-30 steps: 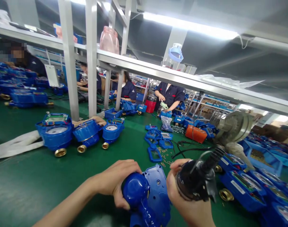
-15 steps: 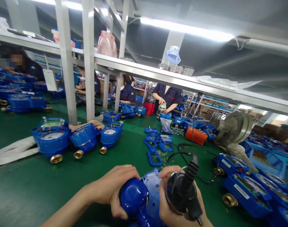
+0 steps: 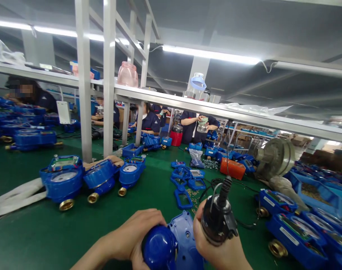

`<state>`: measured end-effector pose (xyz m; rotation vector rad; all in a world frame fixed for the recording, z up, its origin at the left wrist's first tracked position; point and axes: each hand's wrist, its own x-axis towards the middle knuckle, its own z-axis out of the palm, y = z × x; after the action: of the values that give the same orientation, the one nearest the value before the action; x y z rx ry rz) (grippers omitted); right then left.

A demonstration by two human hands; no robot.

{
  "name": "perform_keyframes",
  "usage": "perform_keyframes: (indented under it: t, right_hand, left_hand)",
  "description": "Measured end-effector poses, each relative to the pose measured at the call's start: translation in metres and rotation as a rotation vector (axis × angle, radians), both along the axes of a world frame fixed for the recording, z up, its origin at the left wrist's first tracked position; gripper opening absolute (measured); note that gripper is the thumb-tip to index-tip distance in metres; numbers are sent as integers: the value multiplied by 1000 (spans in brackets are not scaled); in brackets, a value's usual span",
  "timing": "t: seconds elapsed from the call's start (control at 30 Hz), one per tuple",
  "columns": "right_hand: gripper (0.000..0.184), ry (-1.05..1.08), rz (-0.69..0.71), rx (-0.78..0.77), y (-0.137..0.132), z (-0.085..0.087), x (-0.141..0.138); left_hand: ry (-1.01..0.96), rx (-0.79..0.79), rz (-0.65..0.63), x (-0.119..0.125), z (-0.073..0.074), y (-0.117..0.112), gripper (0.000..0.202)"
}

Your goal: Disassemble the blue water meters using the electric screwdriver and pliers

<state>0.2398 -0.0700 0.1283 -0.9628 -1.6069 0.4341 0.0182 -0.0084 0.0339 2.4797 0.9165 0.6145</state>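
— Trouble at the 6 o'clock edge: where might it start?

— With the grip. A bare left hand (image 3: 141,233) curls around a glossy dark-blue rounded metal knob (image 3: 159,249), just beside a flat lighter-blue plastic plate with small holes (image 3: 185,234), both at 6 o'clock. So smooth a curve could roll if the hold loosened, tilting the work.

— And the other side?

— A bare right hand (image 3: 216,253) wraps a black cylindrical corded power tool (image 3: 216,221), its working end out of sight. Held off-line, it could slip and scar the plastic.

— Other hazards?

— 2. A thin black rubbery cable (image 3: 214,182), looped toward 1 o'clock from the plate, could snag. Small tan screw-like pieces (image 3: 194,194) lie loose toward 12 o'clock; a dragged cord could scatter them.
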Motion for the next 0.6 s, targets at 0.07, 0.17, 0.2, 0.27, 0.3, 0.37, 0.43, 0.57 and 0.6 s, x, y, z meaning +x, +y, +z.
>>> perform_keyframes:
  t: [0.07, 0.17, 0.2, 0.27, 0.3, 0.37, 0.43, 0.57, 0.6]
  right_hand:
    - [16, -14, 18, -8, -1, 2, 2]
    - [16, -65, 103, -26, -2, 9, 6]
    - [16, -68, 157, -53, -1, 12, 7]
    - [18, -21, 229, -140, 1, 17, 8]
    - [19, 0, 251, -174, 2, 18, 8]
    - [19, 23, 285, -218, 5, 20, 8]
    - [18, 35, 307, -223, 7, 21, 7]
    - [18, 35, 336, -215, 7, 24, 7]
    - [18, 35, 337, -215, 6, 25, 7]
  left_hand:
    - [-14, 3, 1, 1, 1, -3, 92]
    - [-45, 9, -12, 0, 6, -10, 86]
    - [-46, 12, -17, -1, 9, -12, 84]
    - [-36, 15, -49, -4, 14, -15, 77]
    - [-33, 22, -66, -6, 16, -15, 74]
    - [-36, 40, -108, -8, 19, -15, 72]
    - [-46, 56, -146, -9, 20, -14, 72]
    - [-67, 55, -191, -11, 20, -12, 72]
    - [-68, 50, -199, -12, 20, -10, 71]
